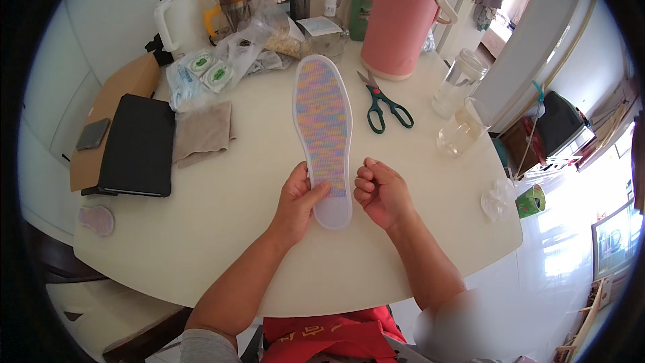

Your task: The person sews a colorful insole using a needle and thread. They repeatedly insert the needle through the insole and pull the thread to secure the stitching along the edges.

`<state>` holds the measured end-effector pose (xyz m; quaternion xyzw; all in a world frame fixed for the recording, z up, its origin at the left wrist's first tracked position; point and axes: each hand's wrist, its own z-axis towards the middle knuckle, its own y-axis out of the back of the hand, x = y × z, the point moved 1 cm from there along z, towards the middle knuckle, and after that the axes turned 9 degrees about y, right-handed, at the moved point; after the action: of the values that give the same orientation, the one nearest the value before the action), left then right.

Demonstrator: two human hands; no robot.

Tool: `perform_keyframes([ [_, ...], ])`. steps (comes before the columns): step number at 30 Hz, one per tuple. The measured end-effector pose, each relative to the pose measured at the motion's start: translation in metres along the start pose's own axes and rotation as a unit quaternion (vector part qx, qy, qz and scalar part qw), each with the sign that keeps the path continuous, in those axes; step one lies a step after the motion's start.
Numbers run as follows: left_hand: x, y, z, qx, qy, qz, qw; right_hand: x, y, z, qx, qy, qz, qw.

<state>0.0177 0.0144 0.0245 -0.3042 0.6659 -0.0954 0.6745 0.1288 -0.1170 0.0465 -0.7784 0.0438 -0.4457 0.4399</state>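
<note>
My left hand [297, 201] holds a shoe insole [325, 126] by its lower left edge, thumb on top. The insole has a white rim, multicoloured stitching over most of its face and a plain pale heel end. To its right, my right hand [381, 191] is raised with curled fingers, thumb and forefinger tips together; whether a needle or thread is between them cannot be told. Green-handled scissors [383, 103] lie beyond it with their blades apart. Another insole [97, 220] with similar colours rests at the table's left edge.
On the table [242, 262], a black tablet case [138, 146], brown cloth [204, 133] and phone [93, 134] are at left. Plastic bags [242, 50] and a white kettle [179, 20] stand behind. A pink thermos [400, 20], glass jar [459, 83], glass pitcher [461, 128] and crumpled plastic [498, 200] are at right.
</note>
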Motion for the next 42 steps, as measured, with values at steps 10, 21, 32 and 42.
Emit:
perform_keyframes([
  [10,0.0,-0.002,-0.001,-0.018,0.011,0.024,0.999,0.009,-0.006,-0.004,-0.037,0.083,-0.053,0.994],
  [21,0.001,0.013,-0.003,0.127,0.062,-0.223,0.965,-0.008,-0.035,-0.031,0.15,0.072,-0.257,0.952],
  [32,0.011,0.006,-0.003,0.234,0.168,-0.278,0.916,-0.017,-0.053,-0.055,0.167,0.138,-0.279,0.935],
  [42,0.01,0.0,-0.013,0.079,0.135,-0.177,0.972,-0.027,-0.048,-0.053,0.171,0.397,-0.435,0.79],
])
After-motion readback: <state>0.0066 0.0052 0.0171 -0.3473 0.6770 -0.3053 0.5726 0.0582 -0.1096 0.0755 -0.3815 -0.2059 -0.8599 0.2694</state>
